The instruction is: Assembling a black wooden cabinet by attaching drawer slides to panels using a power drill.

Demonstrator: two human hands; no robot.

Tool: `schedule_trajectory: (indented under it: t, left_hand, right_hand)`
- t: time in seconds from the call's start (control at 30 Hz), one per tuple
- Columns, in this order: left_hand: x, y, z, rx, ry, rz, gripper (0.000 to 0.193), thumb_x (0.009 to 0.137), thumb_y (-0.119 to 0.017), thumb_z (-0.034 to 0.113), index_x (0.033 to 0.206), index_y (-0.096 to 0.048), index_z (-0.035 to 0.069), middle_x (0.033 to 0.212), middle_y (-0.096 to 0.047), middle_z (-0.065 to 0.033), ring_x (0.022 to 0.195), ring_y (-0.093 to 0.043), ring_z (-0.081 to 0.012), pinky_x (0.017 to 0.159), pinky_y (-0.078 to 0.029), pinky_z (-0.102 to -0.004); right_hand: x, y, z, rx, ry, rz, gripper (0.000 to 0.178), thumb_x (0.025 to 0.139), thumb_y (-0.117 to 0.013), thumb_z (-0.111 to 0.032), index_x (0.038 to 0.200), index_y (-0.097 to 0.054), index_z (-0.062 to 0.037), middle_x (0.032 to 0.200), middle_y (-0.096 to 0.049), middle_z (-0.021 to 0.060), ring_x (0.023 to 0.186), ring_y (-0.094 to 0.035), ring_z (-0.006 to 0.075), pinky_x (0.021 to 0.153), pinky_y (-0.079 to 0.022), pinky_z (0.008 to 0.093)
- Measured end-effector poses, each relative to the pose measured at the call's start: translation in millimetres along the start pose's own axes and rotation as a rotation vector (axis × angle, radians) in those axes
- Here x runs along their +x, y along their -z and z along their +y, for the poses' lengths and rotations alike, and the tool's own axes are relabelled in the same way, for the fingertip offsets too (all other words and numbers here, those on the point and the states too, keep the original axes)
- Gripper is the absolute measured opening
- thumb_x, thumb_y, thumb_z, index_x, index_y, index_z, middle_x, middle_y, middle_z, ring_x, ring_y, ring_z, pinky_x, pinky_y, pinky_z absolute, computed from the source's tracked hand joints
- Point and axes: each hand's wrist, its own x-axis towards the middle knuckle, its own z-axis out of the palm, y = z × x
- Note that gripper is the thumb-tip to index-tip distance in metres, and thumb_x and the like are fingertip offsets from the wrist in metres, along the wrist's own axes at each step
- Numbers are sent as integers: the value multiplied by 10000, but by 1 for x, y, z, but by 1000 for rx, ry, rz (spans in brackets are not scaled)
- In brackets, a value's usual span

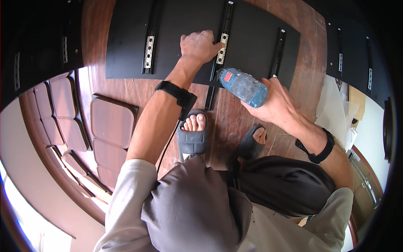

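A: What could go wrong from here?

B: I'd watch the blue plastic power drill [245, 88]. Its nose shows over the near edge of the flat, black rectangular panel [184, 25], and a slip might send it toward the bare left hand [199, 46]. I can't see a bit.

A: How are the hands set?

B: The bare right hand [273, 101] has its grip wrapped around the drill. The left one's grip is mostly curled, a digit at the long black-and-silver metal rail [222, 42] mid-panel; whether it pinches anything, I cannot tell. Such light steadying could let that rail skew.

A: And the counts?

B: One drill, two hands, three rails on the panel: the middle one, a matching left rail [149, 50] and a matching right rail [279, 52], toward its two sides. Two dark chunky sandals [193, 140] stand on the brown wooden floor [226, 113], nearer the wearer than the panel; open toes would suffer if the drill dropped.
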Motion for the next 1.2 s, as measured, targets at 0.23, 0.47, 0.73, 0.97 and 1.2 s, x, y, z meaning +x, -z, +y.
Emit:
schedule_trajectory:
  t: [0.23, 0.47, 0.73, 0.97, 1.2]
  left_hand:
    - [-1, -2, 2, 1, 17, 4, 537, 881, -768, 601, 1088, -778, 105, 1011, -796, -143, 1025, -751, -355, 987, -493, -540]
    - [-3, -1, 2, -4, 21, 27, 539, 876, -773, 609, 1082, -778, 111, 1008, -797, -134, 1018, -752, -349, 983, -492, -536]
    - [-14, 7, -6, -239, 45, -3, 486, 954, -695, 585, 1066, -771, 118, 955, -786, -164, 975, -762, -303, 892, -514, -445]
    - [-80, 10, -45, -1408, 344, -136, 400, 1115, -535, 361, 853, -621, 71, 675, -510, 5, 570, -425, -113, 569, -376, -284]
    - [-86, 5, -23, -287, 138, -30, 576, 1039, -594, 543, 883, -715, 2, 784, -757, -188, 763, -767, -339, 697, -584, -442]
  right_hand:
    - [-7, 3, -4, 1, 22, 29, 369, 805, -830, -269, 918, -730, 68, 782, -740, 250, 765, -773, 378, 698, -610, 422]
    - [-11, 2, 5, 57, 75, 15, 367, 826, -795, -296, 948, -744, 46, 793, -735, 268, 802, -763, 440, 729, -623, 450]
    - [-7, -3, 28, 58, 131, 7, 325, 858, -816, -308, 963, -765, -5, 848, -770, 213, 833, -773, 396, 747, -624, 411]
    - [-26, 7, 31, 141, 259, 116, 285, 945, -786, -321, 1034, -765, -51, 920, -796, 139, 774, -776, 291, 731, -615, 373]
    - [-33, 25, 54, 464, -159, -140, 398, 958, -798, -389, 1135, -747, -37, 902, -772, 46, 650, -680, 114, 641, -573, 325]
